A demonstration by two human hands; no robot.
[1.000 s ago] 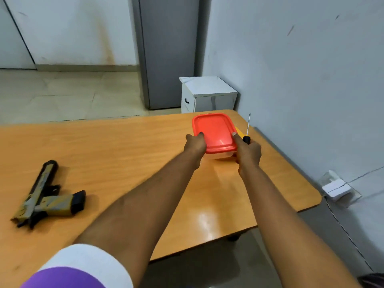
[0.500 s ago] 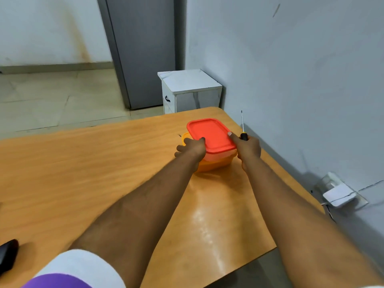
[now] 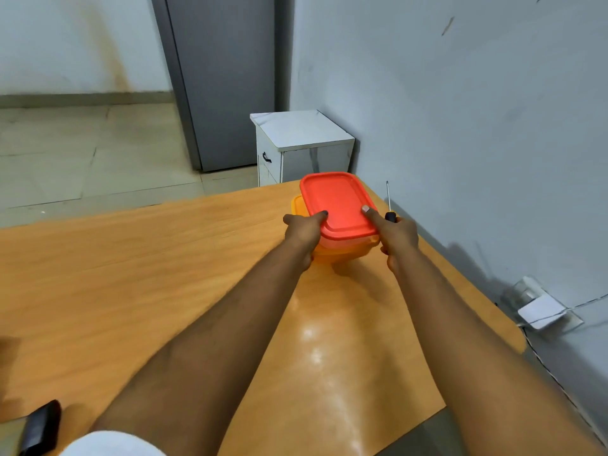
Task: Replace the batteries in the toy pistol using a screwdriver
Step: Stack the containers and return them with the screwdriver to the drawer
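Both hands grip a plastic box with a red lid at the far right of the wooden table. My left hand holds its near-left corner, thumb on the lid. My right hand holds the near-right corner, thumb on the lid, and also clasps a screwdriver whose thin shaft points up. An orange box sits under the red-lidded one. Only the black grip end of the toy pistol shows at the bottom left edge.
The table's right edge runs close to a grey wall. A small white cabinet stands beyond the table's far corner, beside a grey door. A white box with a cable lies on the floor at the right.
The view has swung right, so the pistol slid almost out of frame. The red-lidded box came down onto the orange box. Both hands kept their grip.
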